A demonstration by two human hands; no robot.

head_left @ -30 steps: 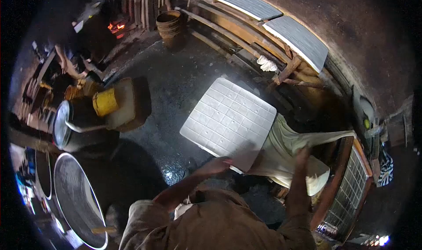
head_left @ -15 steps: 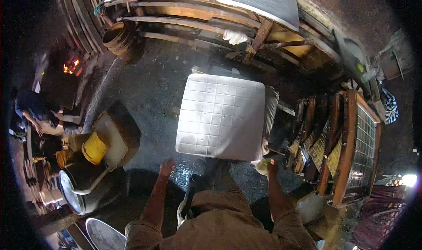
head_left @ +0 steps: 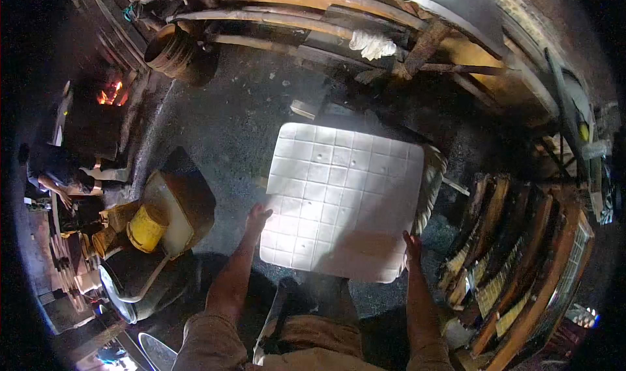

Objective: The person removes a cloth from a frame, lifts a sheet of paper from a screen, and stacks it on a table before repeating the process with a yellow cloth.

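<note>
A white slab (head_left: 326,195) marked with a grid of squares lies in front of me, top face up, partly in shadow. Pale folded cloth (head_left: 433,175) shows along its right side; whatever supports it underneath is mostly hidden. My left hand (head_left: 259,216) is closed on the slab's left edge, thumb by the top face and the other fingers hidden. On the opposite side, my right hand (head_left: 412,247) grips the right edge near the close corner, thumb pointing up.
Wooden frames with woven panels (head_left: 515,253) lean at right. A yellow bucket (head_left: 147,228) and a large drum (head_left: 134,286) stand at left. Farther left, a person (head_left: 59,172) sits near a fire (head_left: 112,94). A long wooden bench (head_left: 274,24) crosses the back, white cloth (head_left: 372,45) hanging there.
Both hands have come forward onto the slab's side edges. The slab appears larger and closer to me. A pale container beside my right hand is out of sight now.
</note>
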